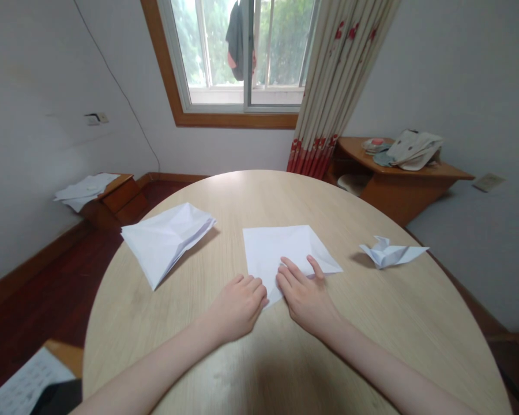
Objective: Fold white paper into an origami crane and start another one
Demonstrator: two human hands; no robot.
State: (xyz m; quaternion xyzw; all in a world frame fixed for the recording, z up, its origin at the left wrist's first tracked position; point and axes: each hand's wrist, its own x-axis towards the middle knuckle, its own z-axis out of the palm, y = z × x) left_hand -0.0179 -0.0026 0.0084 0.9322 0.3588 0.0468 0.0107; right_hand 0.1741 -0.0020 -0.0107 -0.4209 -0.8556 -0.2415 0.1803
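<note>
A white sheet of paper (272, 245) with creases and a folded right side lies on the table before me. My left hand (242, 302) is closed at its lower left edge, fingers curled over the near corner. My right hand (305, 297) rests on the lower part of the sheet, several fingers bent together onto the paper and the little finger lifted apart. Its thumb is hidden, as is the paper under both hands. To the right stands a small folded paper bird (389, 253), touched by neither hand. Left of the sheet sits a stack of creased white papers (166, 233).
The round wooden table (259, 193) spans the middle. Beyond it are a window (246, 57) and a patterned curtain (333, 75). A wooden corner desk (415, 190) with a cloth bag (415, 148) stands right; a low cabinet (121, 199) with papers stands left.
</note>
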